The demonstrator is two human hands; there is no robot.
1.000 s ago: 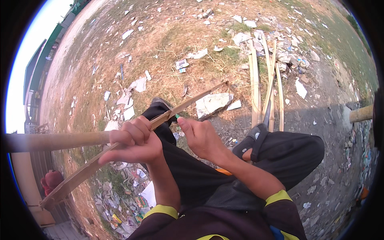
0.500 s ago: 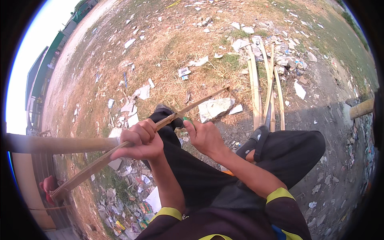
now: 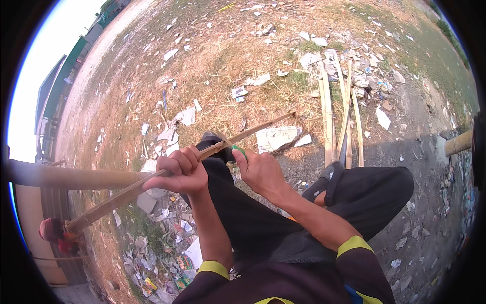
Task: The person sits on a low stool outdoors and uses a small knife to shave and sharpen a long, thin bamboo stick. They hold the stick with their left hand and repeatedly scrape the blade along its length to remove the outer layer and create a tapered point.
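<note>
A long split bamboo strip [image 3: 264,125] runs slantwise across my lap, from the lower left to beyond my foot. My left hand [image 3: 182,171] is closed around it at the middle, thumb along its side. Just farther along, my right hand [image 3: 264,175] grips a knife by its green handle [image 3: 238,149]. The knife's narrow blade [image 3: 223,139] meets the strip near a notched or split spot. Most of the handle is hidden inside my right fist.
Several bamboo strips [image 3: 328,114] lie on the ground ahead, right of centre. Round poles stand out at the left [image 3: 81,177] and right [image 3: 458,143]. A rounded red and dark thing [image 3: 52,230] shows by the strip's near end. Paper scraps and a pale slab [image 3: 278,138] litter the ground.
The view has shifted slightly. The red and dark thing at the lower left shows more and sits farther left. Both hands keep their grips, hardly moved.
</note>
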